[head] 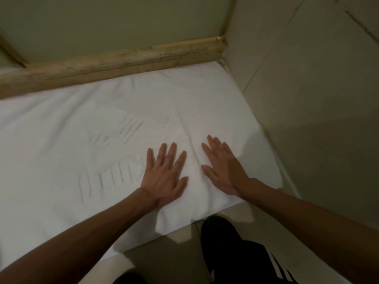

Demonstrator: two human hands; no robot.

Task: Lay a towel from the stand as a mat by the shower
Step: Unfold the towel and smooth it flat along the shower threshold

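Note:
A white towel (86, 124) with an embossed footprint pattern lies spread flat on the tiled floor, its far edge along a raised stone kerb (114, 64) at the foot of the shower. My left hand (166, 173) presses palm-down on the towel's right half, fingers straight and spread. My right hand (223, 167) lies flat beside it, a short gap between them, also palm-down with straight fingers. Both hands are near the towel's front right corner, which is slightly rumpled.
A tiled wall (307, 99) rises at the right, meeting the kerb in the corner. Beige floor tiles (176, 261) show at the front. My knee in dark trousers with white stripes (242, 255) is at the bottom, close to the towel's edge.

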